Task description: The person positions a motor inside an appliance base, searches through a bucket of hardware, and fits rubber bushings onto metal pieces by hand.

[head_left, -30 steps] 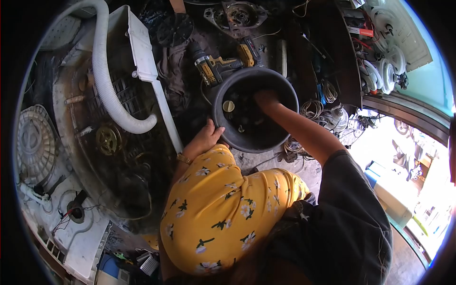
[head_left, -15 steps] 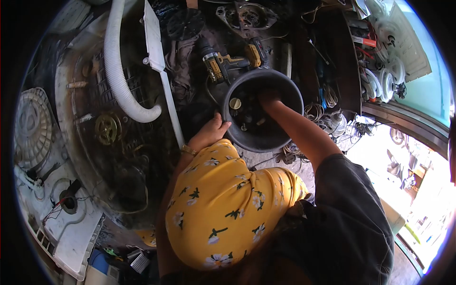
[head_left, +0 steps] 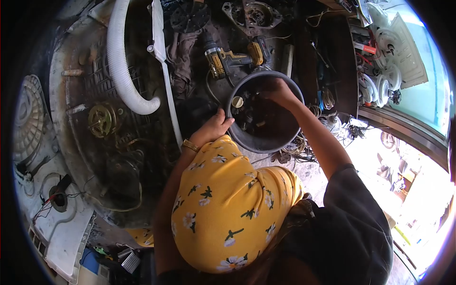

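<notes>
A dark grey bucket (head_left: 232, 135) stands tilted in front of my knees, with small dark parts and a round cream-coloured cap (head_left: 237, 102) inside it. My left hand (head_left: 216, 125) grips the bucket's left rim, thumb along the edge and the other fingers mostly hidden. Inside the bucket's upper right part is my right hand (head_left: 279, 92), its fingers drawn together in shadow above the loose parts. Whatever those fingers hold is too dark to make out. Just beyond the rim lies a yellow and black cordless drill (head_left: 228, 61).
At left, a large grimy machine tub (head_left: 59, 118) carries a white corrugated hose (head_left: 118, 61) and a brass-coloured wheel (head_left: 101, 120). A metal housing (head_left: 256, 16) sits at the back. Coiled wires (head_left: 301, 147) lie right of the bucket; a glass case (head_left: 427, 104) stands farther right.
My right hand has risen from deep in the bucket toward its upper right rim, and more of it shows. My left hand stays on the rim. The view has shifted slightly.
</notes>
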`<act>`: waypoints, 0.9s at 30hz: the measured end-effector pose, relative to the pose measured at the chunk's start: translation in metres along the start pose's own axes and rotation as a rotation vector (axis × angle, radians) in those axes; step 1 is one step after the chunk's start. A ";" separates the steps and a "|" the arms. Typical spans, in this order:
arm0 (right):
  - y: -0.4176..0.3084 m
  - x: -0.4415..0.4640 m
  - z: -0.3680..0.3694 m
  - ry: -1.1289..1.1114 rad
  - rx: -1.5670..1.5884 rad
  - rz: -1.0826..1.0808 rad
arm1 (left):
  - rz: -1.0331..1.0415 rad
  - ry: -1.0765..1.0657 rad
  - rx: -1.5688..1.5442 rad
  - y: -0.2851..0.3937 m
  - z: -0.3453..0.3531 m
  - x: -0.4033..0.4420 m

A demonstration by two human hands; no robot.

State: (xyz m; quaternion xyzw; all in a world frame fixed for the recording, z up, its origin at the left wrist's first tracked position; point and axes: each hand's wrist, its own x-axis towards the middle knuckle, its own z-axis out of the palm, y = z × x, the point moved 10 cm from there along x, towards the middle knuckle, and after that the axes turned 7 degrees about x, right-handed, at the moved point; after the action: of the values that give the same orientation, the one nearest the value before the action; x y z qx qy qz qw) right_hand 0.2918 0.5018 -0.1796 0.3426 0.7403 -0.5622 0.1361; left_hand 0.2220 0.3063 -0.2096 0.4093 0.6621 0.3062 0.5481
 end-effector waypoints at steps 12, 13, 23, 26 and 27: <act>0.058 -0.002 0.025 0.067 -1.100 0.229 | -0.091 -0.032 -0.024 0.006 -0.002 -0.001; 0.064 -0.002 0.028 0.067 -1.162 0.265 | -0.104 -0.033 -0.034 0.004 -0.002 -0.001; 0.098 0.014 0.025 0.116 -1.082 0.442 | -0.076 0.044 -0.178 -0.003 0.001 0.004; 0.103 0.015 0.022 0.161 -1.065 0.435 | -0.175 0.020 -0.362 -0.005 0.004 0.000; 0.103 0.016 0.022 0.159 -1.067 0.429 | -0.230 0.009 -0.455 -0.009 0.005 -0.003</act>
State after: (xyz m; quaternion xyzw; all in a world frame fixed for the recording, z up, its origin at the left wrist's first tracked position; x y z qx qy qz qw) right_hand 0.3440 0.5007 -0.2727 0.4104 0.8432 -0.0437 0.3447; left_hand 0.2251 0.2988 -0.2173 0.1959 0.6210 0.3847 0.6543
